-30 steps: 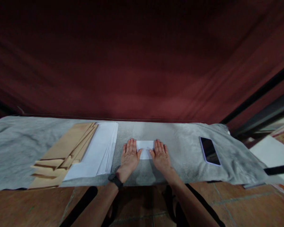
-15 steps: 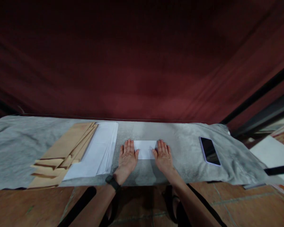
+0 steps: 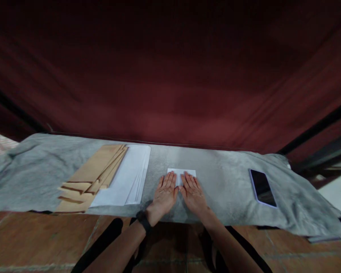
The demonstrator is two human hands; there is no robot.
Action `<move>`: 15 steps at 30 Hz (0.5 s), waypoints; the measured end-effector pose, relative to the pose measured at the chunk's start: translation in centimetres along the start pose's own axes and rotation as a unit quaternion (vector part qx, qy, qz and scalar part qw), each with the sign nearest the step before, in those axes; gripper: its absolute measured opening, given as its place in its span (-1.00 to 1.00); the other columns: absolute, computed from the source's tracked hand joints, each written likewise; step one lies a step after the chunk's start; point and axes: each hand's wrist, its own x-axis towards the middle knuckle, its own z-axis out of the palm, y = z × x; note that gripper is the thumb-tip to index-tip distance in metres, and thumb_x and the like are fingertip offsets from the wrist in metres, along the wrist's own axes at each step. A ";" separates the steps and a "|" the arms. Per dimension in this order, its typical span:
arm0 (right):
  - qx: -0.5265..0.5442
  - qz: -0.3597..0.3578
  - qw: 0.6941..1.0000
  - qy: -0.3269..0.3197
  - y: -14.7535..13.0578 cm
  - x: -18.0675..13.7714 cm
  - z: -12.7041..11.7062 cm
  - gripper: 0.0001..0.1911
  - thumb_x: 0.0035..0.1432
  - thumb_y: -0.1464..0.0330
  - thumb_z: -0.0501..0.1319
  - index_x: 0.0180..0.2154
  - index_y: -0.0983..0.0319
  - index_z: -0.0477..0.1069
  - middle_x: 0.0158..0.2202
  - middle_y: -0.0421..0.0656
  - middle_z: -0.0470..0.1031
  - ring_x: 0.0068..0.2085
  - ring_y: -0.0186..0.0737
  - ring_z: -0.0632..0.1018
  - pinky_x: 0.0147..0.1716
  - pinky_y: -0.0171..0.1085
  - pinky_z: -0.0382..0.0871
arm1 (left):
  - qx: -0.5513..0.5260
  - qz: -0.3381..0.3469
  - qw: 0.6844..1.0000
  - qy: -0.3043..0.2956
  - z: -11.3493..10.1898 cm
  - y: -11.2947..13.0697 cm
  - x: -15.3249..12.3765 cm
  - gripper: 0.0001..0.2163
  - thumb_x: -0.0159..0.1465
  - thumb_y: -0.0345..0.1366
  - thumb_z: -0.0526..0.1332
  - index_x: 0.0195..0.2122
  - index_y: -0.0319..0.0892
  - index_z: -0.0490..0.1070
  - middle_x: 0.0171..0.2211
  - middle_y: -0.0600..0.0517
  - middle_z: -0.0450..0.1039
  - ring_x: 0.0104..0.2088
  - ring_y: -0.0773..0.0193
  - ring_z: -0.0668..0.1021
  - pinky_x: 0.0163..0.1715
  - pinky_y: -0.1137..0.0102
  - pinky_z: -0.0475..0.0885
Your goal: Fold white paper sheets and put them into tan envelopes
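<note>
A small folded white paper [image 3: 182, 173] lies on a grey cloth [image 3: 224, 185] spread over the table. My left hand [image 3: 165, 193] and my right hand [image 3: 192, 192] lie flat on it side by side, fingers stretched out and thumbs nearly touching. Both hands cover most of the paper, so only its far edge shows. A black band sits on my left wrist.
A stack of white sheets [image 3: 127, 178] and a fan of brown envelopes [image 3: 91, 176] lie to the left. A dark phone [image 3: 263, 187] rests on the cloth at the right. A dark red curtain hangs behind the table. Brown floor tiles show below the near edge.
My two hands have slid together from the ends of the paper to its middle, covering more of it. The view has shifted slightly to the left.
</note>
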 end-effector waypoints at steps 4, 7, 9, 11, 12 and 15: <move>-0.026 0.000 1.000 0.004 0.3 -0.1 0.2 -0.43 0.48 0.20 -0.14 0.39 0.29 0.13 0.44 -0.02 0.05 0.42 -0.05 0.17 0.39 0.02 0.00 | 0.013 -0.047 0.999 0.008 -1.7 -2.1 0.2 -0.48 0.47 -0.17 -0.10 0.36 -0.30 0.20 0.38 -0.20 0.17 0.42 0.03 0.16 0.39 0.01 -0.01; -0.034 -0.004 0.999 -0.002 0.4 0.0 0.4 -0.42 0.48 0.19 -0.13 0.39 0.29 0.11 0.44 -0.02 0.04 0.42 -0.05 0.17 0.39 0.02 0.00 | 0.029 -0.115 0.992 0.041 -3.8 -5.2 0.6 -0.48 0.46 -0.13 -0.07 0.34 -0.29 0.24 0.36 -0.21 0.20 0.42 -0.02 0.14 0.40 -0.01 -0.09; -0.035 -0.001 0.999 -0.005 0.4 0.0 0.5 -0.42 0.48 0.18 -0.13 0.40 0.27 0.11 0.44 -0.03 0.04 0.42 -0.06 0.17 0.39 0.01 -0.01 | 0.029 -0.175 0.982 0.072 -5.5 -8.4 0.6 -0.48 0.45 -0.15 -0.05 0.35 -0.31 0.22 0.38 -0.25 0.17 0.43 -0.05 0.10 0.40 -0.03 -0.12; -0.039 0.005 0.999 -0.008 0.4 0.0 0.7 -0.41 0.47 0.17 -0.14 0.39 0.27 0.11 0.44 -0.04 0.06 0.42 -0.06 0.17 0.39 0.00 -0.02 | 0.014 -0.247 0.963 0.105 -7.4 -12.3 -0.1 -0.45 0.44 -0.13 -0.03 0.37 -0.37 0.17 0.39 -0.32 0.11 0.44 -0.10 0.07 0.39 -0.05 -0.12; -0.041 0.006 0.999 -0.008 0.4 0.0 0.7 -0.41 0.47 0.17 -0.14 0.39 0.27 0.12 0.44 -0.04 0.06 0.42 -0.07 0.17 0.39 -0.01 -0.03 | 0.006 -0.287 0.950 0.123 -8.3 -14.4 -0.7 -0.43 0.45 -0.12 -0.04 0.37 -0.41 0.14 0.40 -0.36 0.08 0.44 -0.13 0.06 0.39 -0.05 -0.11; -0.044 0.007 0.999 -0.003 0.4 0.0 1.0 -0.42 0.47 0.18 -0.14 0.39 0.26 0.12 0.43 -0.05 0.08 0.41 -0.07 0.19 0.39 0.00 -0.02 | 0.009 -0.399 0.901 0.168 -10.9 -20.3 -3.3 -0.31 0.44 -0.02 -0.04 0.37 -0.55 0.04 0.37 -0.58 -0.01 0.43 -0.34 -0.02 0.34 -0.16 -0.08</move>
